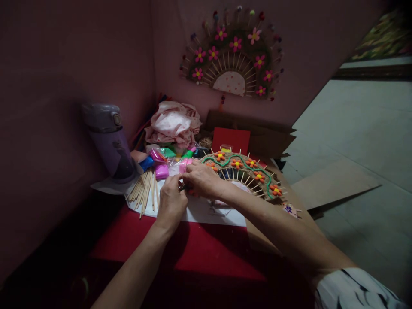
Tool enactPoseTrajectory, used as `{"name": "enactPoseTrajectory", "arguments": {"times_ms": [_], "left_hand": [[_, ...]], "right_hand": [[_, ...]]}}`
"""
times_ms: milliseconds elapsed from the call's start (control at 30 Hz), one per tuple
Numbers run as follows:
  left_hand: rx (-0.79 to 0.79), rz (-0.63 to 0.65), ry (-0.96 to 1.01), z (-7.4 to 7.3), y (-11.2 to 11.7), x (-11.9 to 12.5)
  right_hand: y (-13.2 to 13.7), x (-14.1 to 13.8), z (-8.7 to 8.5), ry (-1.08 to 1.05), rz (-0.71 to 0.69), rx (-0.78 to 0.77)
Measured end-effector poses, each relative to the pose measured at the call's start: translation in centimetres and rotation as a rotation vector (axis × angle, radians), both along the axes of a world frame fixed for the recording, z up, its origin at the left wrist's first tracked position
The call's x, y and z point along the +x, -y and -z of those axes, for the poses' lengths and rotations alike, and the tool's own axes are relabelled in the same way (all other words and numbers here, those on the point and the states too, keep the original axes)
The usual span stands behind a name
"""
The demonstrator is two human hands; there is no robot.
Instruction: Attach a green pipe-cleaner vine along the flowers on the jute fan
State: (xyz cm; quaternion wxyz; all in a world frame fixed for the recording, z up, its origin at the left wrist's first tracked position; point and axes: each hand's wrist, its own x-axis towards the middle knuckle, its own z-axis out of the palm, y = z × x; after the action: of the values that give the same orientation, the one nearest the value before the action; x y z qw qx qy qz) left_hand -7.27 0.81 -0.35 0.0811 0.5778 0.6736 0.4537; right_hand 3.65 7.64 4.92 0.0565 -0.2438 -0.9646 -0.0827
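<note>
A half-round craft fan [244, 165] lies on white paper [206, 214], with twine, thin sticks, a wavy green strip and orange flowers with yellow centres. At its left end my left hand [172, 199] is closed, its thumb and fingers pinched together near a small dark spot. My right hand [204, 178] reaches across the fan's left part, fingers bent and closed close to the left fingertips. Whatever the fingers hold is too small and hidden to make out. Beside my left hand lies a bundle of wooden sticks [143, 189].
Clay packets [162, 171] lie behind my hands. A purple bottle [111, 143] stands at left. Crumpled pink cloth [175, 122], a red box [231, 139] and cardboard [264, 137] sit at the back. A finished-looking fan [231, 56] hangs on the wall.
</note>
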Motion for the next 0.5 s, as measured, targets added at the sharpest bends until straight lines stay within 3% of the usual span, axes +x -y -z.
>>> {"name": "enactPoseTrajectory", "arguments": {"times_ms": [200, 500], "left_hand": [[0.018, 0.014, 0.023, 0.1, 0.0, 0.0], [0.033, 0.052, 0.074, 0.8, -0.1, -0.1]], "right_hand": [[0.1, 0.1, -0.3, 0.011, 0.02, -0.04], [1.0, 2.9, 0.7, -0.237, 0.033, -0.043]]}}
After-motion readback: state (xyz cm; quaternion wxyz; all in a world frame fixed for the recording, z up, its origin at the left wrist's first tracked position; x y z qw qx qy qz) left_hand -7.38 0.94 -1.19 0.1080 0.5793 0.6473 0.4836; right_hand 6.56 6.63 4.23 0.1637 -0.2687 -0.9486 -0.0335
